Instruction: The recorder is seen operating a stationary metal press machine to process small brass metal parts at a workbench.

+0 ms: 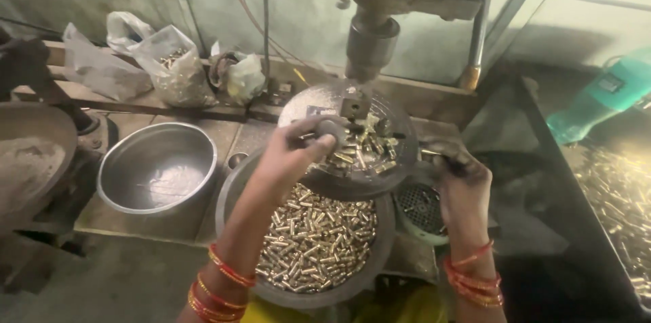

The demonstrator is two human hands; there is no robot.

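Small metalworking workshop — a drill press (371,38) stands over a round work table (400,160), a pan (376,275) of small brass parts (315,241) below. Steel bowl (157,167), plastic bags (173,65) of more parts, grimy concrete bench (135,225) — loose wires on the wall.

Dim, soft-focus view; glare upper right, murky edges.

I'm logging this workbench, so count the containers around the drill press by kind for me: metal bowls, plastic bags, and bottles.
Metal bowls: 2, an empty steel bowl and a bowl of small brass pieces
Plastic bags: 4, along the back ledge
Bottles: 1, green plastic bottle
Total: 7
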